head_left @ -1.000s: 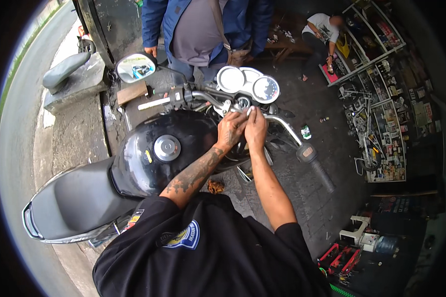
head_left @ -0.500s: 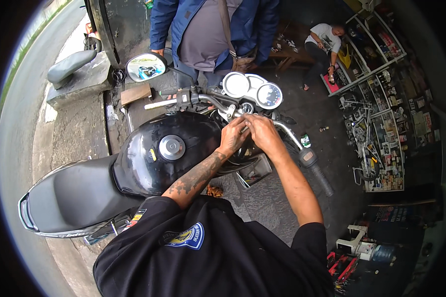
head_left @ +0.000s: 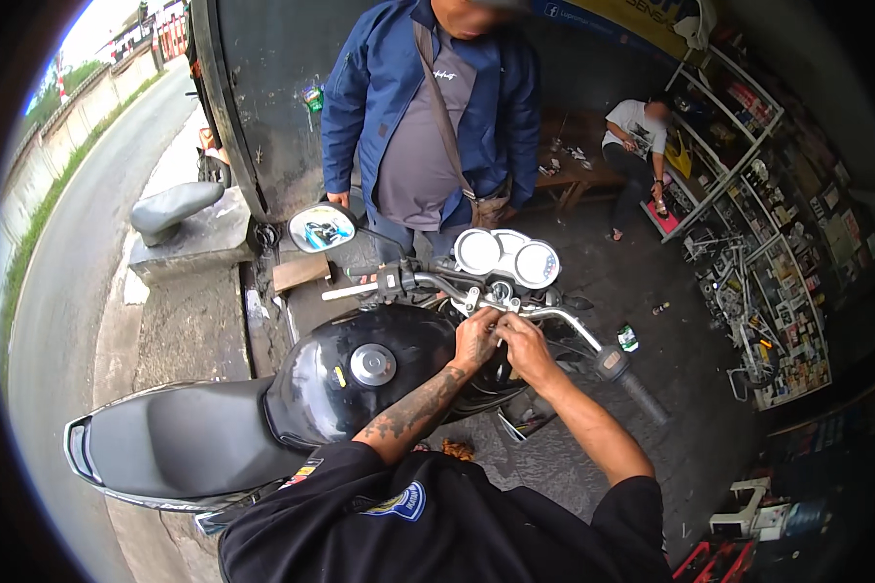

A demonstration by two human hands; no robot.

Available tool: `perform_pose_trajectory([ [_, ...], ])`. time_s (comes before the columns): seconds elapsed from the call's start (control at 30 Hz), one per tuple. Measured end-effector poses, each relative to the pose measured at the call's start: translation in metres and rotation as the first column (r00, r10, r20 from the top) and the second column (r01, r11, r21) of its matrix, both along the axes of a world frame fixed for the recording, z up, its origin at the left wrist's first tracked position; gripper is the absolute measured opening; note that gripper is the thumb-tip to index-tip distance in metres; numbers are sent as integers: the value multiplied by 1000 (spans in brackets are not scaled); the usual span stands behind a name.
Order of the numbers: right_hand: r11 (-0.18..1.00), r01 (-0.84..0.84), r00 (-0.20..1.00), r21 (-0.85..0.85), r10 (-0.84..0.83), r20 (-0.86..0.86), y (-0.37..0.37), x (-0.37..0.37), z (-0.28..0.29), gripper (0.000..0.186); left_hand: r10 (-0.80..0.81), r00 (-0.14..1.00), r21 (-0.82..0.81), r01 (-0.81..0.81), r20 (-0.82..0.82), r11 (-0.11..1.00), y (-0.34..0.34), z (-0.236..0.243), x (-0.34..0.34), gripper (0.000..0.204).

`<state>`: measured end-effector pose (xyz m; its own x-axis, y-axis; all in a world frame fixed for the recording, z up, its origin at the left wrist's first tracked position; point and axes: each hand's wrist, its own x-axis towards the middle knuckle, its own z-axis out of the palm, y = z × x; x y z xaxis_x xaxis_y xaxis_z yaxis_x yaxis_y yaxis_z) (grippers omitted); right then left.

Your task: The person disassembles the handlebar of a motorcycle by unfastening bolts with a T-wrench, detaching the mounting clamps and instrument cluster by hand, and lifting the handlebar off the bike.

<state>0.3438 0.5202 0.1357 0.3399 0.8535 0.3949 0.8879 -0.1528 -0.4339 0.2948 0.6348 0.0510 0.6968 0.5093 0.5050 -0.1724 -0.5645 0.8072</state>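
We wore a black short-sleeved shirt [head_left: 457, 534] with a blue, white-edged badge [head_left: 404, 501]; tattoos [head_left: 402, 420] marked our left forearm [head_left: 424, 407].

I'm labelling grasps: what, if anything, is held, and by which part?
Cannot be told: the left hand and right hand hide any hold near the curved silver handlebar.

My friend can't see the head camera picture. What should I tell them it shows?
A left hand and a right hand are close together at the handlebar of a black motorcycle. Someone in a blue jacket stands beyond it, and another person sits farther back.
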Motion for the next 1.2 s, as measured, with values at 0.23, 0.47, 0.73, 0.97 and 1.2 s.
perform_pose_trajectory([
  [0.23, 990, 107, 983, 86, -93, -155, 7, 3, 10, 20, 11, 995, 1, -11, -101, 1000, 2, 10, -2, 21],
  [0.47, 978, 210, 976, -8, -211, -54, 16, 30, 23, 23, 21, 998, 84, -26, 63, 996, 3, 15, 2, 18],
  [0.73, 978, 153, 977, -143, -127, 172, 27, 14, 39, 25, -101, 986, -31, 106, 133, 994, 18, -5, 13, 11],
  [0.97, 859, 454, 888, -237, -414, 200, 27, -4, 19, 48, -140, 988, 97, 133, 67, 986, 16, -20, 10, 20],
  [1.2, 962, 246, 936, -120, -203, 286, 15, 9, 8, 40, -129, 981, -44, 136, 147, 990, 0, -2, 9, 21],
])
